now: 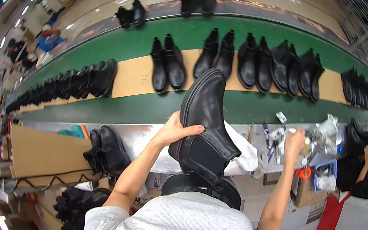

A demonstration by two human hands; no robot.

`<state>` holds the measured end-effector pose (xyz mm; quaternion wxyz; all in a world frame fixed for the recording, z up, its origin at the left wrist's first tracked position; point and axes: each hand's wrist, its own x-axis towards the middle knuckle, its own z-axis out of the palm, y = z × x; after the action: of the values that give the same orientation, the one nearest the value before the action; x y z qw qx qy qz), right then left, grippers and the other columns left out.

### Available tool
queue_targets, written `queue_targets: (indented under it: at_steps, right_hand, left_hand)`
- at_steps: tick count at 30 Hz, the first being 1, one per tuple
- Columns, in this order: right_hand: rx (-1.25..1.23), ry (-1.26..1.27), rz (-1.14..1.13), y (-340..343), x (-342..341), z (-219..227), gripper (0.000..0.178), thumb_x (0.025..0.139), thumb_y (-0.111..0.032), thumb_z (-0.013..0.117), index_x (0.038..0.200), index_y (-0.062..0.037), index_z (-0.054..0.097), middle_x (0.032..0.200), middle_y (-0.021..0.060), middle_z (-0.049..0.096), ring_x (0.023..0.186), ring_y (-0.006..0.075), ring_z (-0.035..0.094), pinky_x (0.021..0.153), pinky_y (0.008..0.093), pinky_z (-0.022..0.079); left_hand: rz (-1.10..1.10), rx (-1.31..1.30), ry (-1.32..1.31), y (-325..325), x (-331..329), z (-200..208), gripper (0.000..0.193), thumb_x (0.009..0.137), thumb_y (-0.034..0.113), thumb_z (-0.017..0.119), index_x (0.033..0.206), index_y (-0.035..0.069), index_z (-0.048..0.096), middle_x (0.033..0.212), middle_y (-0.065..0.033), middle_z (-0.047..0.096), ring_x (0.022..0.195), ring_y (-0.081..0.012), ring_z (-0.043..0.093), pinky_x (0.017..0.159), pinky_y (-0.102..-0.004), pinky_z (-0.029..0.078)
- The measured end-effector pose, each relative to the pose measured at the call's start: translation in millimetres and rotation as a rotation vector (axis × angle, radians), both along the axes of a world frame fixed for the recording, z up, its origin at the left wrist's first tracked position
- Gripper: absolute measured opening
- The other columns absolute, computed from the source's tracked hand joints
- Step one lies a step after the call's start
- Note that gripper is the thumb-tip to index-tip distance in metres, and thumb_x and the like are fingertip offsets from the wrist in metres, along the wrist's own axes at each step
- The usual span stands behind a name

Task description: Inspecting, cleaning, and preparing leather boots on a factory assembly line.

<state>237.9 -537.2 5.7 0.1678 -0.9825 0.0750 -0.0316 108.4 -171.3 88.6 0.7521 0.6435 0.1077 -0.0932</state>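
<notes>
My left hand is closed round a black leather ankle boot with elastic side panels. It holds the boot toe up in front of my chest, thumb along the side. My right hand reaches out over the cluttered right part of the workbench, its fingers curled in. Whatever lies in those fingers is hidden. Close by are clear plastic bags and several small pen-like tools. Partly behind the boot lies a white cloth or paper.
Pairs of black boots stand on cardboard along the green belt. More boots are at my left. An orange tape roll and a blue basket sit at the right. Beyond them a co-worker's arm shows.
</notes>
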Motion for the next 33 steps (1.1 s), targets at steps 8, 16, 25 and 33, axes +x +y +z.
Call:
queue_targets:
  at_steps: [8, 16, 25, 33]
  right_hand:
    - [0.377, 0.048, 0.632, 112.1, -48.8, -6.6, 0.041, 0.073, 0.008, 0.046, 0.112, 0.0007, 0.052, 0.111, 0.0192, 0.054, 0.097, 0.0316, 0.056, 0.080, 0.0374, 0.046]
    - [0.621, 0.310, 0.630, 223.6, -109.6, -128.5, 0.050, 0.089, -0.042, 0.044, 0.092, 0.0064, 0.058, 0.074, 0.0212, 0.060, 0.069, 0.0357, 0.055, 0.064, 0.0384, 0.042]
    - [0.909, 0.893, 0.352, 246.4, -103.2, -84.0, 0.070, 0.077, -0.054, 0.061, 0.106, 0.0089, 0.054, 0.092, 0.0109, 0.060, 0.082, 0.0169, 0.055, 0.073, 0.0273, 0.041]
    - [1.182, 0.948, 0.288, 248.3, -113.0, -75.9, 0.062, 0.076, -0.036, 0.070, 0.115, 0.0040, 0.044, 0.097, 0.0131, 0.057, 0.084, 0.0177, 0.056, 0.073, 0.0238, 0.045]
  left_hand:
    - [0.184, 0.113, -0.018, 59.2, -31.3, 15.3, 0.052, 0.067, 0.015, 0.078, 0.107, -0.006, 0.052, 0.096, -0.0103, 0.062, 0.084, -0.0146, 0.060, 0.077, -0.0276, 0.049]
    - [0.318, 0.106, 0.046, 115.8, -75.1, 14.9, 0.057, 0.064, 0.017, 0.080, 0.107, -0.008, 0.052, 0.097, -0.0123, 0.062, 0.084, -0.0164, 0.060, 0.078, -0.0284, 0.049]
    - [0.368, 0.106, 0.133, 168.7, -123.7, -14.8, 0.070, 0.060, 0.019, 0.082, 0.114, -0.008, 0.047, 0.104, -0.0139, 0.058, 0.091, -0.0185, 0.058, 0.082, -0.0293, 0.048]
    - [0.491, -0.326, 0.130, 192.2, -131.7, -52.8, 0.062, 0.067, 0.022, 0.078, 0.114, -0.006, 0.048, 0.100, -0.0121, 0.060, 0.088, -0.0195, 0.060, 0.080, -0.0297, 0.049]
